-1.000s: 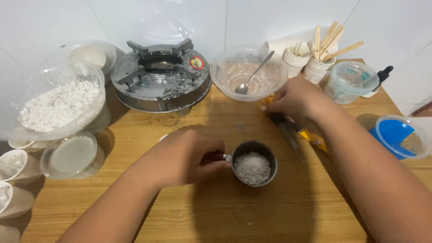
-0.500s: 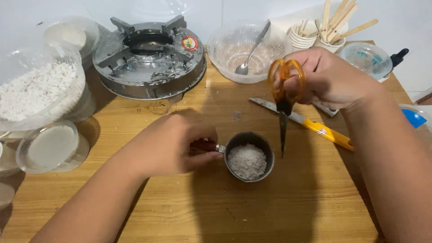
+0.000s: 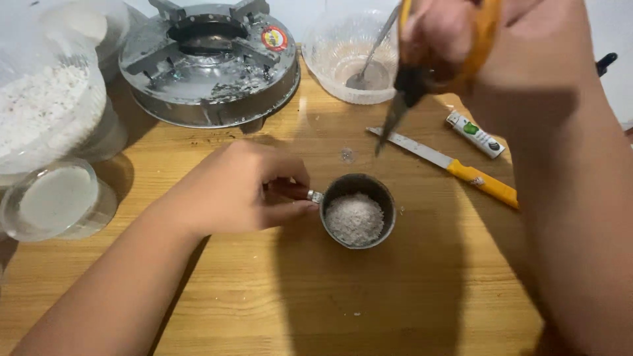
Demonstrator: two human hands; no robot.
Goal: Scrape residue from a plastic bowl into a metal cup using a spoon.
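My left hand [image 3: 241, 188] grips the short handle of a small dark metal cup [image 3: 357, 211] that stands on the wooden table [image 3: 369, 303]. White grains fill the cup's bottom. My right hand [image 3: 508, 46] is raised close to the camera, above and to the right of the cup, and holds orange-handled scissors [image 3: 412, 72]. Their dark blades point down toward the table, well above the cup.
A yellow-handled knife [image 3: 448, 165] and a small lighter [image 3: 476, 134] lie right of the cup. A metal gas burner [image 3: 211, 62] sits at the back, with a clear bowl holding a spoon [image 3: 349, 59] beside it. Containers of white powder [image 3: 46, 112] and a lidded tub [image 3: 56, 201] stand on the left.
My right hand picked the scissors up from the table and lifted them toward the camera. My left hand has stayed on the cup's handle. The view has moved closer to the table.
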